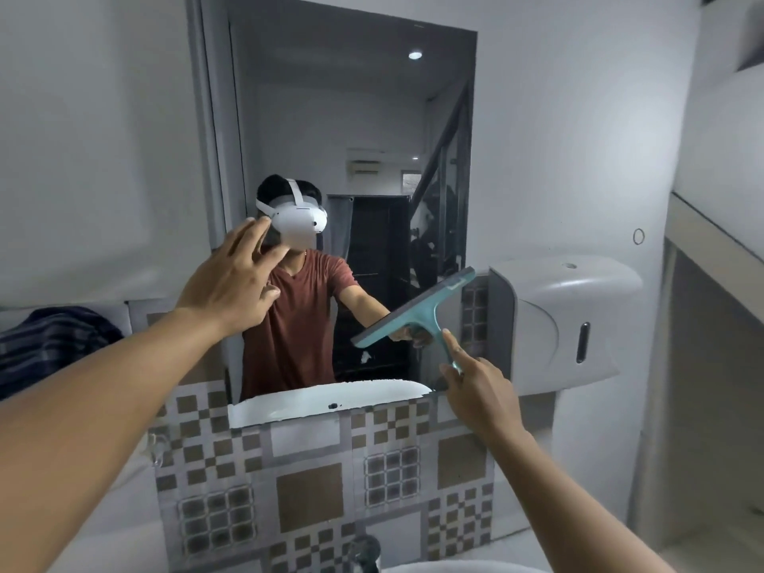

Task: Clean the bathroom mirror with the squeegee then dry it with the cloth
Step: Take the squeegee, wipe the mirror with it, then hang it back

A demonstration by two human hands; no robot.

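A person stands facing a tall bathroom mirror [351, 130] fixed to a pale wall above a band of brown and grey checked tiles [314, 481]. The right hand [475, 386] is closed around the handle of a teal squeegee [417, 310], forefinger laid along the stem. The blade lies tilted across the mirror's lower right part, its upper end near the right edge of the glass; whether the rubber touches the glass cannot be told. The left hand [231, 279] is raised with fingers spread wide, holding nothing, in front of the mirror's lower left edge. A dark striped cloth [53, 341] lies bunched on a ledge well to the left, apart from both hands. A white wall dispenser [566, 320] hangs just beside the mirror's right edge.

The squeegee pass appears to be in hand, with drying not yet begun. To do it well, the blade's whole length should probably press evenly on the glass, be drawn in one steady stroke, and each pass should overlap the one before. The dispenser sits close, so the blade's upper end could knock it.
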